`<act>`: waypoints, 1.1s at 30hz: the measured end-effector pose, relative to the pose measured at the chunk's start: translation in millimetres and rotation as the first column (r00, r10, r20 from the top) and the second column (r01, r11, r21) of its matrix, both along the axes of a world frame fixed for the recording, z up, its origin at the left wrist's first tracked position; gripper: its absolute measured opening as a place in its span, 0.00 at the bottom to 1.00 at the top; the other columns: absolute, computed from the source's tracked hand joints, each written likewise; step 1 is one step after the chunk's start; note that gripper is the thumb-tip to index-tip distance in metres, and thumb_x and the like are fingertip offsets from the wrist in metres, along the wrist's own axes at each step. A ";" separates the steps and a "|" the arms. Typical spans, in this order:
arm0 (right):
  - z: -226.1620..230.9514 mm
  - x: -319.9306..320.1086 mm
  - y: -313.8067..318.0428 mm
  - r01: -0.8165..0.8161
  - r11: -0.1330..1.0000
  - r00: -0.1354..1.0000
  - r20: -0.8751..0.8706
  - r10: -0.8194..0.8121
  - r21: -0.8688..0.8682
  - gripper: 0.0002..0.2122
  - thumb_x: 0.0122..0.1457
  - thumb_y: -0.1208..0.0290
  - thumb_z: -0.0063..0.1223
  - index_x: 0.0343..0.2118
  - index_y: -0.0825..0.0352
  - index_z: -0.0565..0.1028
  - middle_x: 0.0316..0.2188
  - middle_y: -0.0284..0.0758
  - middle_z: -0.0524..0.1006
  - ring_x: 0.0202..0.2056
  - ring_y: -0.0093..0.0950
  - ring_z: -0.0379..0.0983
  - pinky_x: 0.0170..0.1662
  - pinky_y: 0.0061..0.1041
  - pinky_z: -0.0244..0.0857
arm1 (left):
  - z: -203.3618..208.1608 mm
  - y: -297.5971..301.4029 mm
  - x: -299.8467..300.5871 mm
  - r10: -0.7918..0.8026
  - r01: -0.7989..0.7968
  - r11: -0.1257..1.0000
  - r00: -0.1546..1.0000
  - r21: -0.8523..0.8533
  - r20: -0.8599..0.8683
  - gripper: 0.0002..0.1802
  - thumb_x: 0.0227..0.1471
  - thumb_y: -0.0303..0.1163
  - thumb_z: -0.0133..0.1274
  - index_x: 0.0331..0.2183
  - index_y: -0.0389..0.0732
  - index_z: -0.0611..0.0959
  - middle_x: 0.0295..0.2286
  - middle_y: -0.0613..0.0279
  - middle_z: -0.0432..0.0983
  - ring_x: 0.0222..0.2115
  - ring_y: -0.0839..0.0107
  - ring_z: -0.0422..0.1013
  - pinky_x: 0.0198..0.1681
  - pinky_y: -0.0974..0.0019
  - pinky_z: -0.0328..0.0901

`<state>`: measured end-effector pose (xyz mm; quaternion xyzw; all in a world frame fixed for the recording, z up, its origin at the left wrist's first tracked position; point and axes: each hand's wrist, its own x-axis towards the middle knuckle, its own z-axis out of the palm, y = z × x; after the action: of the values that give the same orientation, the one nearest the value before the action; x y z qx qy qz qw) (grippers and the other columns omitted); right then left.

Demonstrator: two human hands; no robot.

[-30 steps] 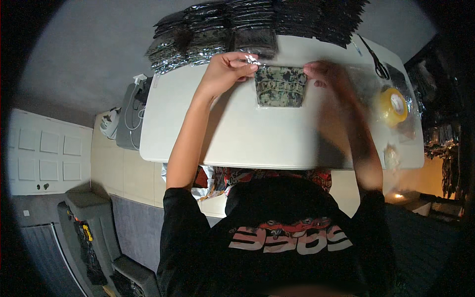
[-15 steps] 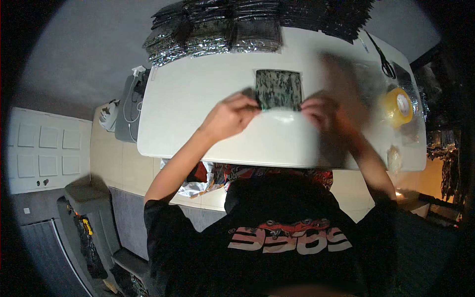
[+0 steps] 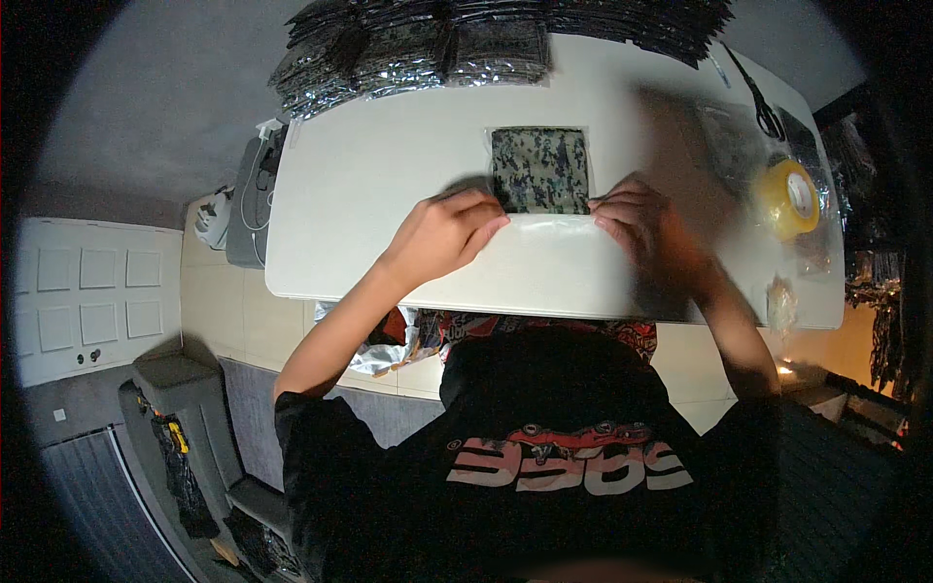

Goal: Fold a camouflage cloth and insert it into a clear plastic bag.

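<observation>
A folded camouflage cloth (image 3: 540, 171) in a clear plastic bag lies flat near the middle of the white table. Its clear plastic flap (image 3: 552, 222) stretches along the near side, between my two hands. My left hand (image 3: 449, 231) pinches the flap's left corner between thumb and fingers. At the right corner, my right hand (image 3: 637, 222) pinches the same bag edge, partly in shadow.
Stacks of dark bagged packets (image 3: 408, 49) line the table's far edge. At the right lie black-handled scissors (image 3: 765, 115), a roll of clear yellowish tape (image 3: 792, 200) and loose clear plastic bags (image 3: 729, 146). A grey sofa (image 3: 190, 418) stands at the lower left.
The bag's near flap, bulging and blurred earlier, now lies straighter between my hands. Both hands keep hold of its corners, and the camouflage pattern shows more sharply.
</observation>
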<state>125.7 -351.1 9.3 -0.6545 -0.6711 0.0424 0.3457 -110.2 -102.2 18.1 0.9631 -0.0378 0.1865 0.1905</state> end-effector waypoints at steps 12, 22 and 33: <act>6.2 10.9 21.7 0.106 0.967 0.959 -0.234 -0.162 -0.232 0.08 0.58 0.71 0.63 0.27 0.69 0.84 0.29 0.41 0.83 0.34 0.37 0.79 0.43 0.37 0.72 | -2.6 10.7 16.1 0.149 -0.216 0.905 0.968 -0.367 -0.201 0.10 0.57 0.32 0.65 0.36 0.35 0.90 0.28 0.51 0.86 0.22 0.66 0.80 0.30 0.64 0.73; 0.9 16.8 29.8 0.085 0.979 0.981 -0.155 -0.115 -0.188 0.11 0.55 0.68 0.64 0.21 0.71 0.82 0.20 0.46 0.78 0.25 0.40 0.76 0.34 0.40 0.69 | 5.6 12.6 23.7 0.197 -0.293 0.893 0.937 -0.342 -0.290 0.15 0.53 0.34 0.68 0.39 0.37 0.84 0.23 0.54 0.82 0.21 0.65 0.79 0.29 0.63 0.72; 4.3 20.6 23.5 0.259 0.928 0.965 0.027 -0.261 -0.268 0.18 0.59 0.69 0.63 0.15 0.71 0.72 0.16 0.47 0.71 0.22 0.44 0.71 0.31 0.45 0.63 | 14.6 29.8 15.5 0.164 -0.342 0.768 0.923 -0.541 -0.349 0.15 0.58 0.36 0.67 0.37 0.39 0.78 0.20 0.65 0.74 0.21 0.77 0.67 0.27 0.66 0.62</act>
<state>146.3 -327.7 13.6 -0.7782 -0.5649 0.0899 0.2591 -94.7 -72.5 32.8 0.8674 0.1811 0.0741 0.4575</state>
